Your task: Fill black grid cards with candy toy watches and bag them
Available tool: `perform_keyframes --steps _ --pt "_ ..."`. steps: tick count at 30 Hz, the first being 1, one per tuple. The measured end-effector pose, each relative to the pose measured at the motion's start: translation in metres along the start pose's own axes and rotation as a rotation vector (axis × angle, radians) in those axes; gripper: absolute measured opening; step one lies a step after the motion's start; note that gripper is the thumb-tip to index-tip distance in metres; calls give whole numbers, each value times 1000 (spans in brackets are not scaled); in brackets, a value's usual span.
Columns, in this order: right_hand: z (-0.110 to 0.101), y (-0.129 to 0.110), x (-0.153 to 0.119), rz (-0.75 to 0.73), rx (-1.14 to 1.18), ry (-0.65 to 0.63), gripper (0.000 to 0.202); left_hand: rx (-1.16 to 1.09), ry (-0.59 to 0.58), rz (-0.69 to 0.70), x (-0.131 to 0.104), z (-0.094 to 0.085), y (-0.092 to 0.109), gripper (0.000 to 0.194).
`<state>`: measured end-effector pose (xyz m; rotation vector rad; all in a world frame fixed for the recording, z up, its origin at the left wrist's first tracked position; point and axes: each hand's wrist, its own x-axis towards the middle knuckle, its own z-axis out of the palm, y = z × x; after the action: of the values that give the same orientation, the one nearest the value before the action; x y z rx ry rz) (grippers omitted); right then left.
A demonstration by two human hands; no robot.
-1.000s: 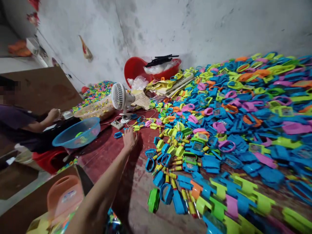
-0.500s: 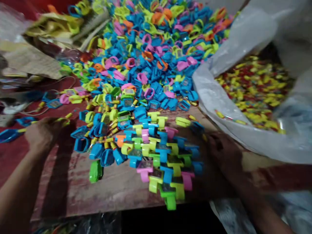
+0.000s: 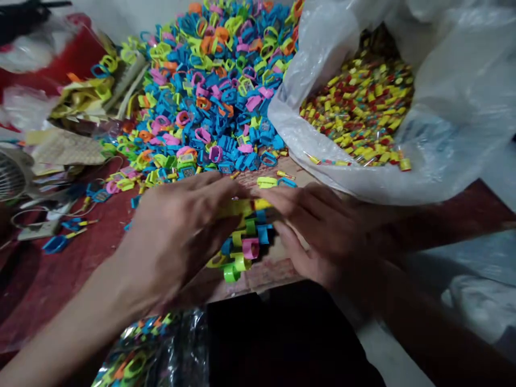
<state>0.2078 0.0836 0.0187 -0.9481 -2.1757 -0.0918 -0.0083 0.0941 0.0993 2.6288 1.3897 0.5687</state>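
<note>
My left hand (image 3: 181, 231) is closed around a yellow plastic toy watch (image 3: 234, 208), mostly covered by its fingers. Opposite it, my right hand (image 3: 318, 226) has its fingers bent onto a small yellow tube with a red band (image 3: 263, 203), which meets the watch end to end. Both hands are over a cluster of toy watches (image 3: 250, 248) in blue, pink, green and yellow, set close together on the table. The hands hide much of that cluster. Just beyond the right fingers lie a loose yellow watch (image 3: 266, 182) and another small tube (image 3: 286, 174).
A large heap of coloured toy watches (image 3: 217, 102) fills the back. To the right stands a white plastic sack (image 3: 342, 183) with yellow and red tubes (image 3: 363, 107) inside. At left are blue watches (image 3: 55, 244), a power strip (image 3: 38, 230) and a fan (image 3: 14, 172).
My left hand has come in from the far left and my right hand from the right, so they now meet above the cluster. The view has also shifted.
</note>
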Motion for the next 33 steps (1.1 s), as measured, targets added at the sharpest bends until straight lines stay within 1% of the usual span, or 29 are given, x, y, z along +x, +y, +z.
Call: perform_keyframes --steps 2,4,5,6,8,9,10,12,13,14,15,17,19,21,23,26,31,33 --pt "2 5 -8 32 -87 -21 38 72 -86 128 24 8 13 30" --pt "6 13 -18 53 -149 -12 32 60 -156 155 38 12 18 28" --pt "8 17 -22 57 -150 -22 28 18 -204 167 40 11 20 30" --pt "10 20 -26 67 -128 -38 23 -33 -261 184 41 9 21 38" --pt "13 28 -34 111 -41 -41 15 -133 -353 208 34 3 21 59" --pt "15 33 -39 146 6 -25 14 -168 -359 196 27 0 20 67" --pt "17 37 -44 187 44 -5 12 -189 -322 160 19 -2 18 70" --pt "23 45 -59 282 90 42 7 -193 -147 36 0 2 11 62" --pt "28 47 -67 333 111 54 7 -178 -67 -25 -10 7 6 57" --pt "35 48 -76 392 144 52 9 -156 -16 -59 -19 15 2 53" --pt "42 47 -84 453 194 40 12 -124 -6 -64 -27 26 -2 52" --pt "59 41 -95 570 324 -17 11 -41 -65 -3 -35 49 -6 54" --pt "75 33 -99 665 450 -71 11 46 -133 75 -36 69 -6 55" --pt "89 28 -95 716 540 -54 16 103 -171 100 -34 83 -6 51" --pt "99 27 -88 710 578 -16 16 113 -166 95 -31 89 -7 49" --pt "108 28 -80 624 540 -1 12 102 -130 81 -31 91 -9 47" --pt "112 33 -79 487 478 31 9 85 -87 72 -33 94 -10 47" --pt "112 35 -79 397 454 19 7 75 -78 64 -33 94 -10 48"
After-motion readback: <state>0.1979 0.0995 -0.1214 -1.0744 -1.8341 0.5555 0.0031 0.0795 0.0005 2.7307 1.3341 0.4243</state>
